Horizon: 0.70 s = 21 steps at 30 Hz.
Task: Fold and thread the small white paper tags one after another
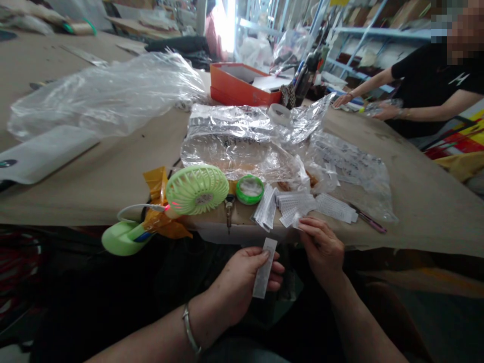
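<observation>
A long, thin, whitish strip [260, 282] is in the left hand [242, 277], in front of the table edge. The left thumb presses on it and the fingers are behind it, so that hand is closed on the strip. The right hand [324, 247] is apart from the left one. Its fingertips are at the small white paper labels with printed marks [297, 202], but I can't tell if they pinch one. The labels lie in bunches near the edge of the brown-covered table [427, 201]. Just left of them sits a bright green round tub [249, 201], and next to that is a light green plastic fan [196, 189]. Behind are crinkly clear plastic bags [242, 151] and an open orange box [242, 95]. On the far right is a person in a black shirt [431, 85].
</observation>
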Each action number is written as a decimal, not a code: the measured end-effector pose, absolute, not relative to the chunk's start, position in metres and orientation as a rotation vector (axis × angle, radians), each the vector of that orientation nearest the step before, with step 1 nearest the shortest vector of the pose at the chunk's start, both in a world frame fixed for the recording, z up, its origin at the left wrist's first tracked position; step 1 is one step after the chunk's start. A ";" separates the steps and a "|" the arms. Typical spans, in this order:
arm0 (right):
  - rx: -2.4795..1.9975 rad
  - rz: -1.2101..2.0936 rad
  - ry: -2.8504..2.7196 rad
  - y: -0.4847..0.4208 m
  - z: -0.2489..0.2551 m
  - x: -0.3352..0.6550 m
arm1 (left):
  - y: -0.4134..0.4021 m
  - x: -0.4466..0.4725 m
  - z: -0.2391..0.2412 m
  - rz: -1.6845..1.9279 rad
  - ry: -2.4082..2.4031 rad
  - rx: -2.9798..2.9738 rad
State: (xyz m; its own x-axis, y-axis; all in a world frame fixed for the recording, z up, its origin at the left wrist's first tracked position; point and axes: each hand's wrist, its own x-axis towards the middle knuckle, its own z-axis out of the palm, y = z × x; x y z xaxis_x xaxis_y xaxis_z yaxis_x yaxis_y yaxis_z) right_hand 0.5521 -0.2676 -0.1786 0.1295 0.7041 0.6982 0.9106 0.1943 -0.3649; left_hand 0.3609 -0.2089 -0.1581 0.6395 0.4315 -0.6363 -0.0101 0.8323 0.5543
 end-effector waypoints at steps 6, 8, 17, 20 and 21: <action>-1.304 -0.038 -1.867 -0.295 -0.173 0.512 | -0.215 0.365 -0.155 0.343 0.752 0.410; -1.281 -0.022 -1.968 -0.301 -0.177 0.501 | -0.217 0.366 -0.156 0.394 0.727 0.368; -1.263 -0.044 -2.059 -0.303 -0.185 0.499 | -0.221 0.364 -0.158 0.368 0.674 0.374; -1.244 -0.026 -2.063 -0.301 -0.184 0.500 | -0.221 0.363 -0.160 0.349 0.647 0.371; -1.244 -0.014 -2.064 -0.300 -0.184 0.500 | -0.221 0.363 -0.161 0.346 0.638 0.372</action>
State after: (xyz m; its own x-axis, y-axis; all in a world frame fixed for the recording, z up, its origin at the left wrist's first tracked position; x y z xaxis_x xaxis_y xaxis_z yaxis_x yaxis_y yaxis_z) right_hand 0.5004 -0.3004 -0.1837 -0.2790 0.7671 0.5777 0.7751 0.5351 -0.3362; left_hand 0.3634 -0.2211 -0.1612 0.7510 0.4208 -0.5089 -0.1963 0.8781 0.4363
